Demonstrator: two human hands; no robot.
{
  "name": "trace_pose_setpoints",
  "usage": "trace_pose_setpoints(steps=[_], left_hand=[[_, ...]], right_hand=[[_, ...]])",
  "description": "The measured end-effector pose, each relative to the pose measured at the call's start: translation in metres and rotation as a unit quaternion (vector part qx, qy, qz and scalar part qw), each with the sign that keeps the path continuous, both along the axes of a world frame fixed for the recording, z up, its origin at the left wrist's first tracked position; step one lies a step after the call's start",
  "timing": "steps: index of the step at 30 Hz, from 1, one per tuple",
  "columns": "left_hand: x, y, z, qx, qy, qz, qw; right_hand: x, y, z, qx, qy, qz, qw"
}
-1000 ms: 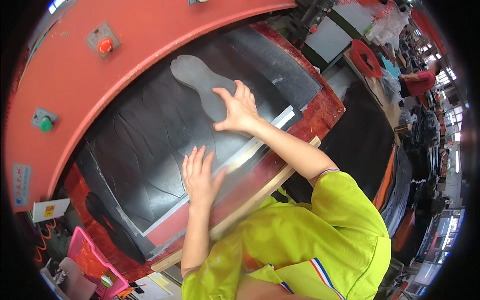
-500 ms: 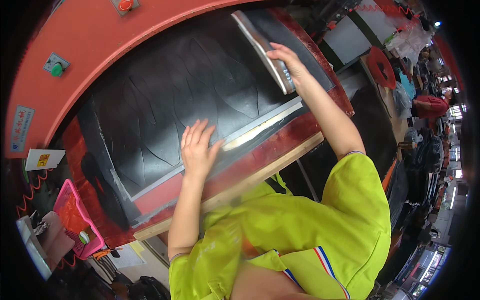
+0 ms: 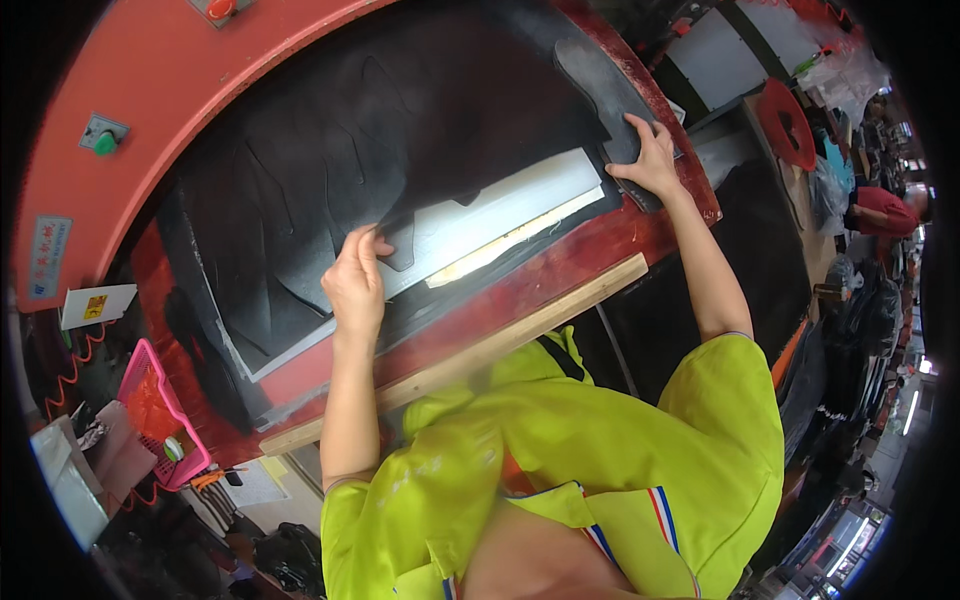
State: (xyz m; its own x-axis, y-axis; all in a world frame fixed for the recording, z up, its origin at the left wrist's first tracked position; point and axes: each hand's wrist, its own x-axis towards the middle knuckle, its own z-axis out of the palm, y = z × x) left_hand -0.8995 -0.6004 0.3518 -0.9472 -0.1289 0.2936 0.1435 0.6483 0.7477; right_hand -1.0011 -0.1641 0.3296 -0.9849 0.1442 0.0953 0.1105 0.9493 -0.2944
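left hand fingers (image 3: 366, 243): pinched on the near edge of the black sheet (image 3: 440, 110), now lifted, baring the white board (image 3: 530, 195).
right hand fingers (image 3: 643, 135): spread across the near end of the sole-shaped die (image 3: 606, 95); grip unclear.
sole-shaped die: now flat, right of the black sheet, leaving it unweighted.

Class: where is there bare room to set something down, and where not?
Bare: the pale surface between the black sheet and yellowish strip; the red band along the wooden rail, right of the left forearm. Crowded: at right, where the right hand touches the sole-shaped tool.
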Motion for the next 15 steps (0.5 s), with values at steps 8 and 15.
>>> trace_pose_setpoints(steps=[8, 15], left_hand=[[0.0, -0.002, 0.019, 0.014, -0.049, -0.041, 0.998], [-0.04, 0.027, 0.048, -0.097, 0.087, -0.139, 0.982]], right_hand=[[0.065, -0.139, 0.029, -0.689, -0.192, 0.135, 0.686], [0.06, -0.196, 0.013, -0.866, -0.146, -0.047, 0.475]])
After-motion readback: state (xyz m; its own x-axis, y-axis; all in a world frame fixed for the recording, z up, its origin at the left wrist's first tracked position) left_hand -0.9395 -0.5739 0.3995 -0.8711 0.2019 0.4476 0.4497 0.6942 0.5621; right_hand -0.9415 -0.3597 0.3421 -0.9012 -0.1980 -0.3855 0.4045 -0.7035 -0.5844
